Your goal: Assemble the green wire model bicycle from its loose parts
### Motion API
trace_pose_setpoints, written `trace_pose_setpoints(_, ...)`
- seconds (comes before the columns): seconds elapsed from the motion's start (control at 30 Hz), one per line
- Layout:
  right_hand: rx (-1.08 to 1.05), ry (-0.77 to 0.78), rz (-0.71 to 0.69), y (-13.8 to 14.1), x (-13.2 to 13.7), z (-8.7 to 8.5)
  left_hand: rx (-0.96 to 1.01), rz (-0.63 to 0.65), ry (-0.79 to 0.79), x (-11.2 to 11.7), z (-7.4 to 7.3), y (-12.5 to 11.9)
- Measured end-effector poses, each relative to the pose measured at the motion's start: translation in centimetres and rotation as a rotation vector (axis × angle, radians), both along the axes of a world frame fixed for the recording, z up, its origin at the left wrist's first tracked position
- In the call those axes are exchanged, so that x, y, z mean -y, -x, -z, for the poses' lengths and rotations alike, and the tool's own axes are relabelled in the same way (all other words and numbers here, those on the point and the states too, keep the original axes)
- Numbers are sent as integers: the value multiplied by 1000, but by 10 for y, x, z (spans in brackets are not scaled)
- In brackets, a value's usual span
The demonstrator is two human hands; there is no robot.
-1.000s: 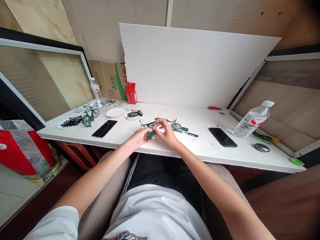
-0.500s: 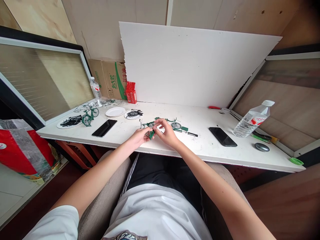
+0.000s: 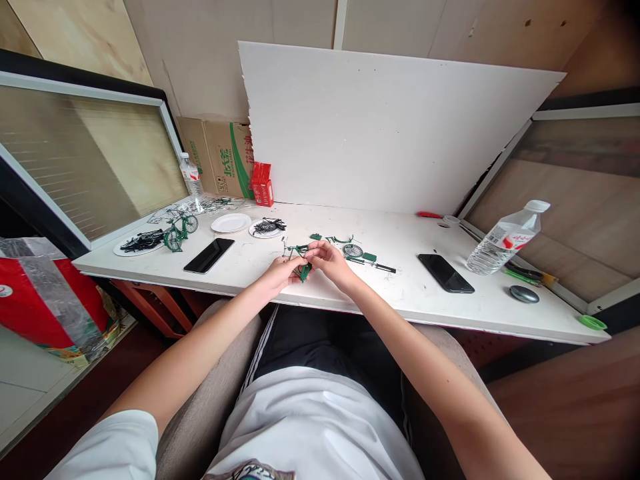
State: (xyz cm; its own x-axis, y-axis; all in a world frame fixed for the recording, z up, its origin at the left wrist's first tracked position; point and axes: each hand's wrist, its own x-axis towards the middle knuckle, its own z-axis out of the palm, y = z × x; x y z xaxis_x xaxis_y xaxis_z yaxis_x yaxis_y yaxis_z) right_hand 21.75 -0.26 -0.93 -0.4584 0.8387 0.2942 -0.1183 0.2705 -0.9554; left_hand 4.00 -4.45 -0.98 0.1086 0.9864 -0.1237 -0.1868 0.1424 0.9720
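Note:
Close to the table's front edge, both hands meet around a partly built green model bicycle. My left hand is closed on its lower part from the left. From the right, the fingers of my right hand are pinched against the same model; whether a small part sits between them is hidden. Thin handlebars stick out past the fingers to the upper left. Just right of the hands lie loose bicycle parts: a spoked wheel, a small green rectangular piece and a curved green mudguard.
A finished green model bicycle stands at left beside a plate of black parts. Two phones flank the work spot. A water bottle stands at right, a red box at the back.
The model has tilted slightly in the hands, with more of its green frame showing. My right-hand fingers have shifted a little and look more curled together.

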Motion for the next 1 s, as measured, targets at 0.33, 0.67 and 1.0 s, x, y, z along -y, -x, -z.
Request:
trace_pose_setpoints(0.33,-26,93,-24,-2,-1,-3,-32,5,-11,1,-1,-1)
trace_pose_setpoints(0.67,12,148,-55,-10,-1,-8,-51,10,-27,4,-2,-3)
trace_pose_setpoints(1.0,65,116,-103,-15,-2,-12,-40,32,-32,3,-2,-2)
